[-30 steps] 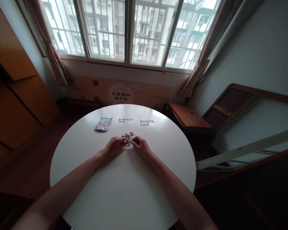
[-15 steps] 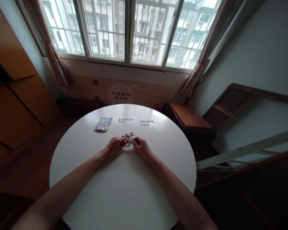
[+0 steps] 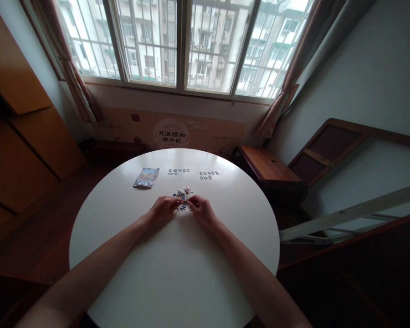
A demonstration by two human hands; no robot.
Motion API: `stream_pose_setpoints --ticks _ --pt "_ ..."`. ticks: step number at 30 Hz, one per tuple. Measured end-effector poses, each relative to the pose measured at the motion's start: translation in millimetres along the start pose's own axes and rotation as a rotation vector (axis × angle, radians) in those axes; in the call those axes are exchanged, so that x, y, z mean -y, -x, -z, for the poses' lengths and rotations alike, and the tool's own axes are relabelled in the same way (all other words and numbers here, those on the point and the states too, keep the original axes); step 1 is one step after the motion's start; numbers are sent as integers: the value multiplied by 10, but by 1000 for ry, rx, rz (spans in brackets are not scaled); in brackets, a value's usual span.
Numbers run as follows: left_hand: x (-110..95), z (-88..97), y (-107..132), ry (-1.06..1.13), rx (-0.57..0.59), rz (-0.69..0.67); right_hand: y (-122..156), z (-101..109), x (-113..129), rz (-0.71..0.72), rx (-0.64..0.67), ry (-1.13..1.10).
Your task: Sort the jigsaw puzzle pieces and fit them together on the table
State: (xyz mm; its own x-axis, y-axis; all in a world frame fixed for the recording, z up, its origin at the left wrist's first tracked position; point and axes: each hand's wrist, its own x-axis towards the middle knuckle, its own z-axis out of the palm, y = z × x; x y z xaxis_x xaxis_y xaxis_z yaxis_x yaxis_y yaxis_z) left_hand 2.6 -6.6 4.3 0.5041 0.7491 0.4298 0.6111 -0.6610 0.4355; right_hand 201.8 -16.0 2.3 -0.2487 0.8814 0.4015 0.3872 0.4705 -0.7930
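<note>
A small heap of jigsaw puzzle pieces [image 3: 183,193] lies on the round white table [image 3: 177,264]. My left hand [image 3: 164,205] reaches in at the heap's left side, its thumb and fingers pinched together. From the right, my right hand [image 3: 200,207] is closed in the same way at the heap's near edge. The fingertips of both hands nearly meet over the pieces. What sits between the fingertips is too small to make out. Beyond the heap, loose puzzle pieces stand in short rows, one group at the back middle [image 3: 178,171] and another group further right [image 3: 209,175].
A blue printed packet [image 3: 146,177] lies on the table's far left. Behind the table is a printed cardboard panel [image 3: 198,132] under the window. A wooden bench [image 3: 271,166] stands at the back right, and orange cabinets [image 3: 27,164] line the left.
My right hand's fingertips have shifted slightly left, closer to those of my left hand. The packet and the rows of pieces stay where they were.
</note>
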Motion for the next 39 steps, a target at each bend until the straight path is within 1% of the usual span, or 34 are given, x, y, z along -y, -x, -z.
stream_pose_setpoints --ticks 10,14,17,20,22,24,27,29,31,33,36,39 --pt "7 -23 4 16 -8 -10 13 33 37 63 -4 15" --pt "10 -15 0 -27 -16 11 4 36 17 65 -12 0" --pt "19 45 -15 -136 -83 120 -4 35 -5 46 -34 0" --pt "58 135 -35 -285 -214 328 -9 34 -20 28 -43 4" --pt "108 179 -42 -350 -245 413 -9 32 -28 22 -36 3" --pt "172 193 -40 -391 -239 468 -8 28 -36 18 -24 3" --pt "253 175 -23 -437 -187 505 -6 20 -42 11 -19 7" --pt "275 168 -13 -434 -158 528 -7 15 -40 10 -21 8" --pt "267 182 -10 -432 -158 551 -9 12 -33 15 -17 10" --pt "243 212 -14 -431 -194 536 -12 13 -26 23 -14 12" --pt "224 250 -29 -405 -250 410 -14 13 -30 30 -15 13" --pt "244 238 -41 -313 -204 242 -14 8 -44 27 -17 12"
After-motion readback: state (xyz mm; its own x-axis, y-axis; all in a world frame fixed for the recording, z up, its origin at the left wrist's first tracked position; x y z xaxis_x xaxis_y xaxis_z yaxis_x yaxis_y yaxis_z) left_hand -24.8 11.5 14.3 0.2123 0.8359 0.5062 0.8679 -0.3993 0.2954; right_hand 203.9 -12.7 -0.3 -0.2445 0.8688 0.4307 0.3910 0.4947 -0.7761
